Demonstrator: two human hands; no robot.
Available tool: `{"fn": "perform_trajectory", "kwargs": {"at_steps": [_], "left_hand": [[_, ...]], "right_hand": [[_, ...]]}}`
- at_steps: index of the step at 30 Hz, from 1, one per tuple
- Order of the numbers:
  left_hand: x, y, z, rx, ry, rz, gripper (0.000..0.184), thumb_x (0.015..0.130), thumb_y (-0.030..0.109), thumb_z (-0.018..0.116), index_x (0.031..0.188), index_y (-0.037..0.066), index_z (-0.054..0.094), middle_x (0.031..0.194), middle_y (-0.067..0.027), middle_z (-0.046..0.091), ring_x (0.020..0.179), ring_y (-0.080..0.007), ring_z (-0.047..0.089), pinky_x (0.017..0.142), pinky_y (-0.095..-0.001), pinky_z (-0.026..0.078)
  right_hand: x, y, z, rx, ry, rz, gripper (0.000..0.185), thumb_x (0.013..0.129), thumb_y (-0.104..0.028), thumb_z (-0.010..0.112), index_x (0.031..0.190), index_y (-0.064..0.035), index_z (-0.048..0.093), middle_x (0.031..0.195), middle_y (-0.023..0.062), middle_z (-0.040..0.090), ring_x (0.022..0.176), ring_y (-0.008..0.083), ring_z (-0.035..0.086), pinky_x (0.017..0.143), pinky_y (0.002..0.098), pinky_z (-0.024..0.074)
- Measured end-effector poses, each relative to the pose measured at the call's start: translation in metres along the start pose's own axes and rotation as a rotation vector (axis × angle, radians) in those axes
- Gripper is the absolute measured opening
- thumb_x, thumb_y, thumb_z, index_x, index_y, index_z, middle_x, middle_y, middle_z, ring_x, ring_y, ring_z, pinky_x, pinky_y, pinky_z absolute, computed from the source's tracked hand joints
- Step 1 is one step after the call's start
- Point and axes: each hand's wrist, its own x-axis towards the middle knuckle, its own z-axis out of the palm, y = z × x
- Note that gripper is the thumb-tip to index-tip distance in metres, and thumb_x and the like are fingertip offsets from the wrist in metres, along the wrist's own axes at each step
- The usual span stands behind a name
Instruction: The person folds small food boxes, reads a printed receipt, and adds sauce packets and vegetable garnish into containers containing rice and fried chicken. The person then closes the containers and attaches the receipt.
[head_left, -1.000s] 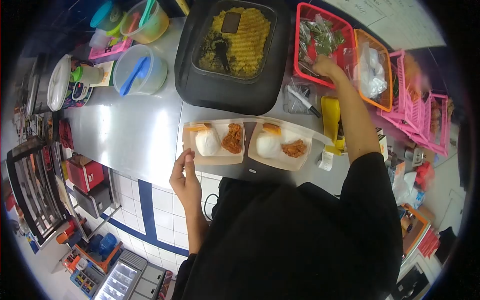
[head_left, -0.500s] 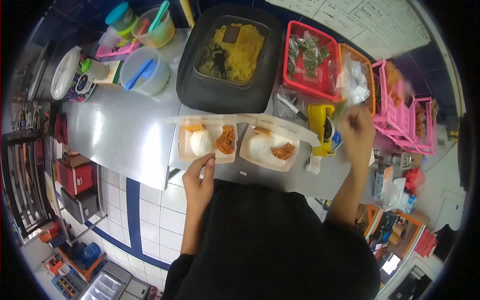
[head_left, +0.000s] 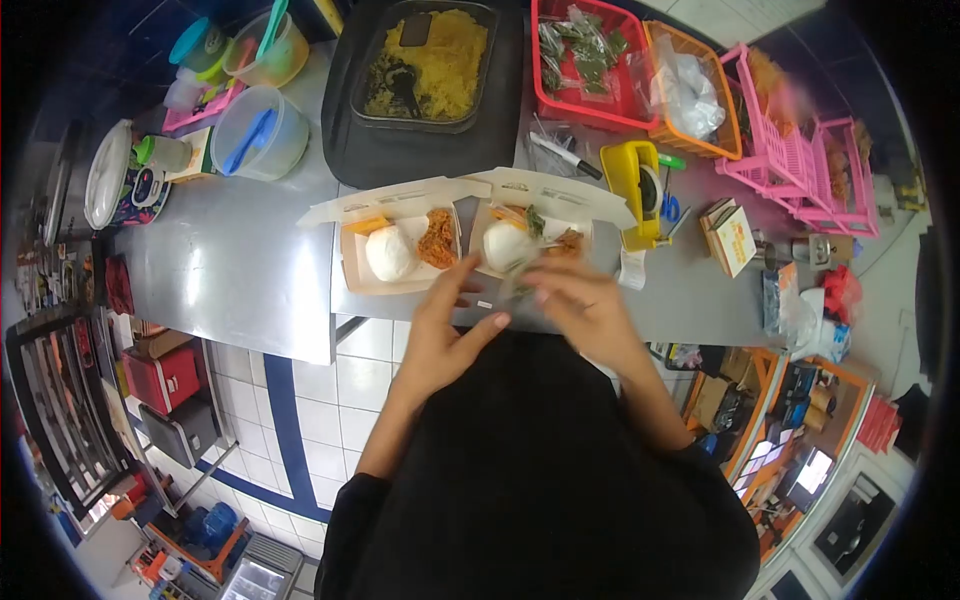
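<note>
Two open paper food boxes stand side by side, the left box (head_left: pixel 350 270) and the right box (head_left: pixel 587 232), each with a mound of white rice (head_left: pixel 390 254) and a piece of fried chicken (head_left: pixel 437 240). Leafy greens in clear plastic (head_left: pixel 535 221) show among the food in the right box. At that box's front edge my right hand (head_left: pixel 585 305) has its fingers pinched on a small clear plastic packet (head_left: pixel 517 278), blurred by motion. My left hand (head_left: pixel 445 335) is beside it, thumb and fingers apart, holding nothing that I can see.
Behind the boxes is a black tray with a container of yellow food (head_left: pixel 455 65). A red basket (head_left: pixel 585 112) of packed greens, an orange basket (head_left: pixel 730 140), a yellow tape dispenser (head_left: pixel 628 185) and pink racks (head_left: pixel 770 150) line the right. Plastic tubs (head_left: pixel 285 145) stand left.
My right hand has come from near the tape dispenser to the right box with a packet. Greens now show in that box. My left hand has left the left box and moved right, opening.
</note>
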Motion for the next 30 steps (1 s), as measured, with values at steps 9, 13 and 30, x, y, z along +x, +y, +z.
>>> {"fn": "perform_trajectory", "kwargs": {"at_steps": [9, 13, 30], "left_hand": [[0.037, -0.057, -0.069, 0.424, 0.137, 0.105, 0.023, 0.088, 0.005, 0.071, 0.111, 0.005, 0.073, 0.113, -0.0181, 0.067, 0.102, -0.0377, 0.064, 0.088, -0.0423, 0.052], [0.071, -0.073, -0.083, 0.661, 0.25, 0.203, 0.023, 0.088, 0.01, 0.072, 0.11, 0.006, 0.073, 0.114, -0.0167, 0.067, 0.102, -0.0376, 0.064, 0.085, -0.0438, 0.052], [-0.001, -0.063, 0.005, 0.187, 0.108, -0.085, 0.013, 0.094, 0.013, 0.069, 0.099, 0.001, 0.071, 0.089, -0.0145, 0.071, 0.073, -0.0262, 0.068, 0.064, -0.0371, 0.053]], "right_hand": [[-0.036, 0.056, 0.003, -0.772, -0.376, 0.537, 0.049, 0.094, -0.031, 0.067, 0.136, -0.0053, 0.059, 0.083, 0.0183, 0.073, 0.076, 0.0362, 0.073, 0.073, 0.0449, 0.0583], [-0.044, 0.105, 0.03, -0.908, -0.442, 0.466, 0.048, 0.095, -0.034, 0.063, 0.135, -0.0072, 0.06, 0.085, 0.0208, 0.073, 0.077, 0.038, 0.073, 0.069, 0.0493, 0.058], [-0.052, 0.147, 0.034, -0.947, -0.31, 0.41, 0.017, 0.088, -0.022, 0.064, 0.102, -0.0121, 0.065, 0.072, 0.0195, 0.07, 0.065, 0.0384, 0.07, 0.061, 0.0512, 0.0556]]}}
